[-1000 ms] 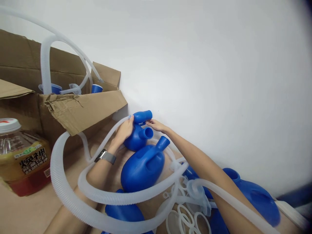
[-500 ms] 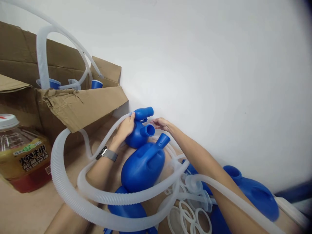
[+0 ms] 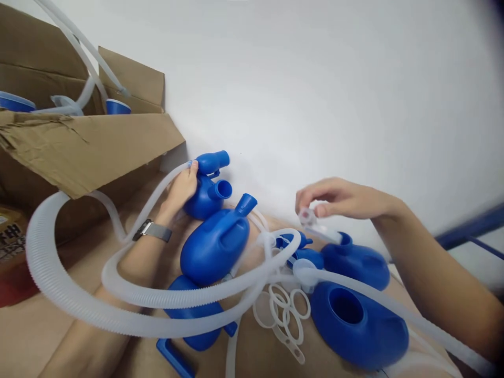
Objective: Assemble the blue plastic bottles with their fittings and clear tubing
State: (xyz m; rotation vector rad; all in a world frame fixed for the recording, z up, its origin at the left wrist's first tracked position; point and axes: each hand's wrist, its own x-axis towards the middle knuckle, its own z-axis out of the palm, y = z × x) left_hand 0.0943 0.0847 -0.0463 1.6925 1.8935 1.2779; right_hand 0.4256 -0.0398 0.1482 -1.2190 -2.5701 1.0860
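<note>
My left hand [image 3: 183,186] is closed around the back end of a blue tubular spout piece [image 3: 212,161], where a translucent hose [image 3: 151,202] joins it. Right beneath lies a blue bottle [image 3: 202,199] with an open round neck. In front rests another blue plastic bottle [image 3: 214,247] with a moulded handle. On the right, my right hand [image 3: 346,198] pinches a translucent plastic piece [image 3: 307,216] with a round end. That piece is blurred and hangs just above the neck of a blue bottle [image 3: 356,265]. A wide-mouthed blue bottle [image 3: 378,325] lies nearer to me.
Corrugated hose [image 3: 129,323] loops across the front. Several white rings [image 3: 293,325] lie in the middle beside a translucent capped hose end [image 3: 305,270]. An open cardboard box [image 3: 118,147] with hoses stands at left, near a labelled jar [image 3: 11,236]. A white wall [image 3: 315,94] rises behind.
My right hand has moved right, away from the blue spout piece, and now holds the translucent piece. The view has shifted right. My left hand keeps its grip at the hose joint.
</note>
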